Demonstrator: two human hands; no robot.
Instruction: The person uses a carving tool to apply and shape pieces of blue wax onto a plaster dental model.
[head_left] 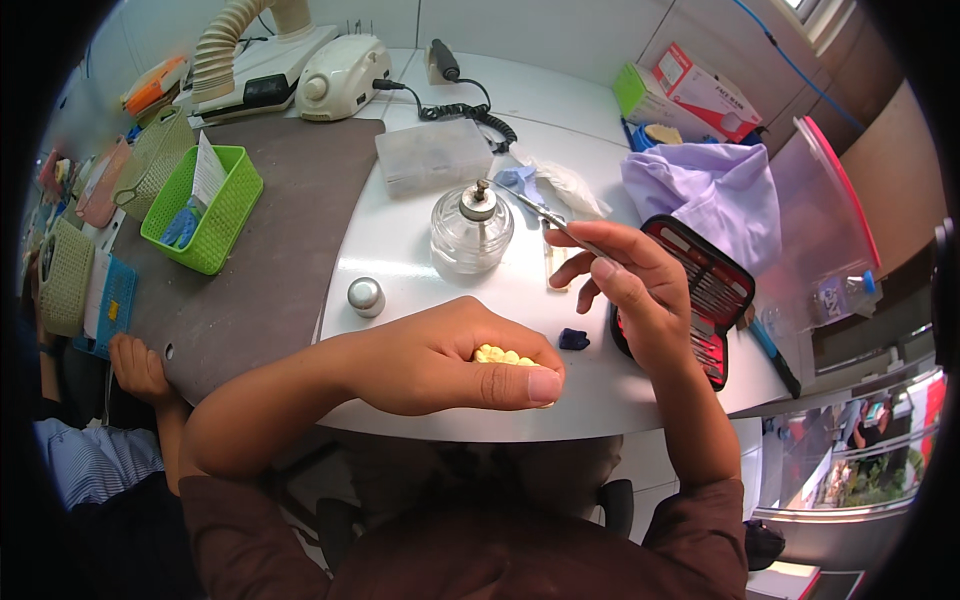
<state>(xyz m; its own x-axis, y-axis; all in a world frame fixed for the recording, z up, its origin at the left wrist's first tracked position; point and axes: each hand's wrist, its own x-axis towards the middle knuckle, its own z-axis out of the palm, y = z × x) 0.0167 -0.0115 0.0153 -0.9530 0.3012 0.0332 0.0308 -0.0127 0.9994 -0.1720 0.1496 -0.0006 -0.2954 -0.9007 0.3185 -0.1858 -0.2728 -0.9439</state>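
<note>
Tooth model [503,356], yellow: clamped in left hand [450,362]. Metal tool [540,212]: pinched in right hand [630,285], tip by glass burner [470,232]. Blue lump [573,339] between hands.

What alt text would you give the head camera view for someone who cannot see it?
Seen from above, a person's left hand cups a pale yellow model of teeth while the right hand holds a thin metal tool with its tip toward a glass spirit lamp on a white table. Beside them lie an open red case of instruments and a green basket.
</note>
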